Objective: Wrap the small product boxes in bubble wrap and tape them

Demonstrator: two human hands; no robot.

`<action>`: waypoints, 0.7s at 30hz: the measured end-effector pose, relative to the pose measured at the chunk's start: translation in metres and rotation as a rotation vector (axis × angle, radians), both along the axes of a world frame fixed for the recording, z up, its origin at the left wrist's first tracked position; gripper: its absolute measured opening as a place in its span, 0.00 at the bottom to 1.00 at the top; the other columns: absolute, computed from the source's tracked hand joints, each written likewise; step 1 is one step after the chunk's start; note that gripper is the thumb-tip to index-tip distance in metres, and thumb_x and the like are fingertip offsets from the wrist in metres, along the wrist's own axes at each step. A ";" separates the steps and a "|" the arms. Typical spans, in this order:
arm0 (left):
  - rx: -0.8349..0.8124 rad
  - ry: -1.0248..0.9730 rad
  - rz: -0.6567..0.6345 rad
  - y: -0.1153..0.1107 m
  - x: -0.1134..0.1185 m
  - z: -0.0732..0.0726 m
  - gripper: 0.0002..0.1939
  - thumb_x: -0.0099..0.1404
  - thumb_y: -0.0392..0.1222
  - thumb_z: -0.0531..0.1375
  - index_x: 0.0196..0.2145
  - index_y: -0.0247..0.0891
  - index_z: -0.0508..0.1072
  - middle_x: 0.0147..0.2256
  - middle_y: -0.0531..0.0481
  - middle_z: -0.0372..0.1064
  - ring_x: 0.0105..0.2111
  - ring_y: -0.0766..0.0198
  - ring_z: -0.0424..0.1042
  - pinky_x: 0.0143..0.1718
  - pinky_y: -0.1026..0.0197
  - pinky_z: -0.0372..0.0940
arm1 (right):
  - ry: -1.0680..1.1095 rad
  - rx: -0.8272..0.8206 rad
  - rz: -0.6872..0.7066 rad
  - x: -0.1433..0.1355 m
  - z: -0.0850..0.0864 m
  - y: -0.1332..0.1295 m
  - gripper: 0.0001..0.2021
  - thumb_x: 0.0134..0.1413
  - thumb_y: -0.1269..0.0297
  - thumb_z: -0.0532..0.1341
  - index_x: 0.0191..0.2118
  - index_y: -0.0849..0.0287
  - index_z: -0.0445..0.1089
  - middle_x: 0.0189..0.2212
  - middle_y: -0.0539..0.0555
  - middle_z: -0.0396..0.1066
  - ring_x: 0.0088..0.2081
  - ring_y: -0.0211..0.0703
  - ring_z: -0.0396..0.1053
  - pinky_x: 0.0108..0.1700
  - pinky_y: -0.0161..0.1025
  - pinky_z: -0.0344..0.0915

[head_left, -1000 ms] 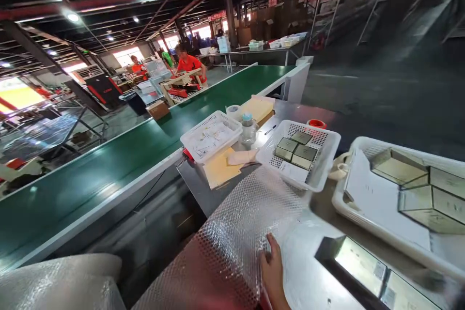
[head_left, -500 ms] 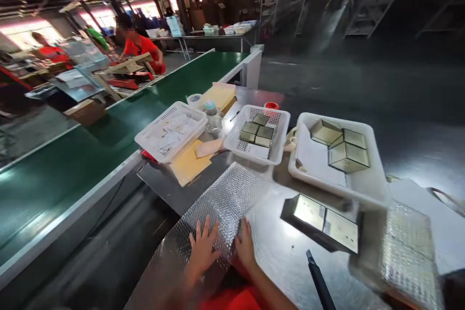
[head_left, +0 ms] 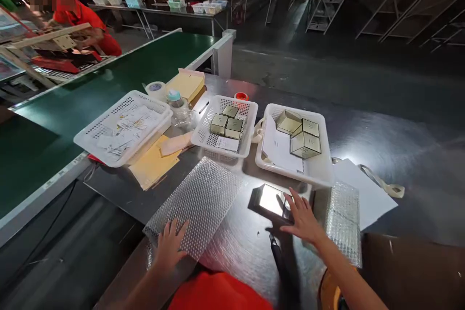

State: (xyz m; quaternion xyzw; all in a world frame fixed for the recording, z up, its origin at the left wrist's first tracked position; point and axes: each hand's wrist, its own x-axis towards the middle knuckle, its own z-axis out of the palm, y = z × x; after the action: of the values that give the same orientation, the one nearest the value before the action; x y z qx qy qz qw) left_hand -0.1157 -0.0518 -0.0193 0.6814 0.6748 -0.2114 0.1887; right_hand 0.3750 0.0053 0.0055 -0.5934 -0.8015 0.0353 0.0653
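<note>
My left hand [head_left: 169,244] lies with spread fingers on the near end of a bubble wrap sheet [head_left: 203,203], which is laid flat on the metal table. My right hand [head_left: 302,216] is over the right part of two shiny gold boxes [head_left: 271,200] side by side, fingers apart; whether it touches them I cannot tell. Just below that hand, a black cutter knife [head_left: 276,254] rests on the table. To the right lies a bubble-wrapped pack [head_left: 343,220].
A white basket [head_left: 250,126] and a white tray [head_left: 329,155] hold more gold boxes. Papers fill the left basket [head_left: 82,140]. Yellow envelopes [head_left: 154,167], tape rolls and a clear bottle stand nearby. Beyond runs a green conveyor belt [head_left: 145,70], with a co-worker in red [head_left: 89,22] behind it.
My right hand has left the bubble wrap and moved right to the gold boxes. My left hand stays on the wrap. The view has turned to the right.
</note>
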 end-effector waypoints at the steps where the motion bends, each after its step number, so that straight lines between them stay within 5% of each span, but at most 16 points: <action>1: -0.005 0.010 0.009 0.000 0.001 -0.001 0.44 0.54 0.38 0.62 0.66 0.51 0.52 0.67 0.41 0.48 0.67 0.36 0.44 0.60 0.39 0.52 | -0.010 -0.023 0.012 0.000 -0.005 0.002 0.47 0.46 0.40 0.62 0.66 0.62 0.51 0.66 0.73 0.50 0.64 0.66 0.53 0.60 0.64 0.53; 8: -0.032 0.034 0.013 -0.003 0.004 -0.004 0.43 0.55 0.38 0.62 0.66 0.49 0.52 0.69 0.41 0.44 0.68 0.37 0.41 0.62 0.43 0.49 | 0.083 -0.029 0.009 0.002 -0.030 0.009 0.41 0.53 0.42 0.58 0.67 0.61 0.51 0.55 0.68 0.67 0.54 0.63 0.65 0.54 0.57 0.59; 14: -0.031 0.071 0.017 -0.001 0.006 -0.004 0.43 0.55 0.37 0.62 0.66 0.46 0.53 0.68 0.38 0.46 0.67 0.37 0.44 0.62 0.45 0.50 | 0.101 0.072 0.076 0.004 -0.032 0.009 0.41 0.55 0.43 0.57 0.67 0.65 0.50 0.58 0.70 0.64 0.56 0.62 0.62 0.55 0.55 0.57; 21: -0.017 0.033 0.032 0.003 0.009 0.002 0.44 0.55 0.37 0.62 0.67 0.49 0.52 0.66 0.37 0.49 0.65 0.34 0.47 0.58 0.41 0.55 | -0.063 0.089 0.087 -0.013 -0.020 0.009 0.32 0.56 0.45 0.58 0.64 0.52 0.60 0.61 0.66 0.59 0.58 0.64 0.57 0.56 0.59 0.55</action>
State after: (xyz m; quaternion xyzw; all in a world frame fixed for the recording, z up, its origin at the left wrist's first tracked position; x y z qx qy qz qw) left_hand -0.1068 -0.0484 -0.0176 0.6653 0.6869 -0.2252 0.1867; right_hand 0.3618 0.0138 -0.0140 -0.5553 -0.8290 -0.0162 0.0648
